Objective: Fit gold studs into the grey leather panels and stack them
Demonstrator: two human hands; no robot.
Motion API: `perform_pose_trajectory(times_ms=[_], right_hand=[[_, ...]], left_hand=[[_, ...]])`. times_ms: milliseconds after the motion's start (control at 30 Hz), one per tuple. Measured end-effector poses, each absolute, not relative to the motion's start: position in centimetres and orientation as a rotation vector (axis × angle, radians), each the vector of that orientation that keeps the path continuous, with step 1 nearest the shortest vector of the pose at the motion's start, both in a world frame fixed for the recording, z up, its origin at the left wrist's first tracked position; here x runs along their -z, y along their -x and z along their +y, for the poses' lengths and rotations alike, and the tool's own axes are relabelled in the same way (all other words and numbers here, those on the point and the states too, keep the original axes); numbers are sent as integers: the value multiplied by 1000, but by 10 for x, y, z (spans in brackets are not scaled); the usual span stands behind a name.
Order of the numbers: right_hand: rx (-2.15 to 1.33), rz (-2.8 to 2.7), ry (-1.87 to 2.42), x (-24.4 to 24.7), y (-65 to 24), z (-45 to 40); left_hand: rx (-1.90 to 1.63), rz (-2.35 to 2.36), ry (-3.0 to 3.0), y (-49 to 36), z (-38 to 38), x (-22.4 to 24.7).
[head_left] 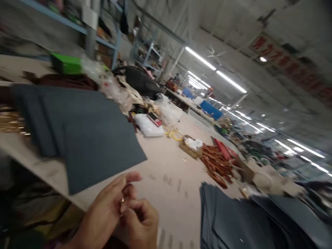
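My left hand is over the near table edge, its index finger stretched out and the other fingers curled. A small shiny gold-coloured metal piece shows between its curled fingers and my right hand. My right hand is closed in a pinch against the left, thumb and fingertips at the metal piece. Blur and the fingers hide the piece's exact kind. Just beyond the hands lies a stack of dark grey-blue flat sheets, fanned out across the table's left part.
More dark sheets are piled at the right. Brown leather-like strips lie behind them, near a small cardboard box. A yellow ring, a white packet and a green box stand farther back. Gold-coloured metal parts lie far left.
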State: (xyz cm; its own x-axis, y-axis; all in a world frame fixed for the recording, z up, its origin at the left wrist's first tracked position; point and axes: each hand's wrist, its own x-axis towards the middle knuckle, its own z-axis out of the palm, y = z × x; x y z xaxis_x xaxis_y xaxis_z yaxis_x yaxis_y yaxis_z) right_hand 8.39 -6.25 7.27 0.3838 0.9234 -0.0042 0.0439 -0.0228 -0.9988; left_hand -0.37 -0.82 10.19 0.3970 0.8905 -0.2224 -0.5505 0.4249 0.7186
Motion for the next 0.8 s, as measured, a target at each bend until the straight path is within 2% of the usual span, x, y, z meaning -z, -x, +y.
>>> perform_pose_trajectory(times_ms=[133,267,467,633,700,800], right_hand=[[-1109,-931,1314,-59,-72,-48],[-1137,-1132,1385,-64,-71,-22],[-771,-1649,1501,-83,-71,58],[-443,-2098,1523,-85,-68,88],[-541,-2243,1540,-91,-75,81],[-934,-2268,1541,-102,-93,64]], left_hand=[[-1165,636,-443,29,2,-112],[-1238,775,-532,66,11,-106],[-1258,1233,-633,126,16,-83],[-1157,1347,-629,139,9,-58],[-1102,1346,-647,139,2,-42],[-1047,1295,-664,135,-12,-24]])
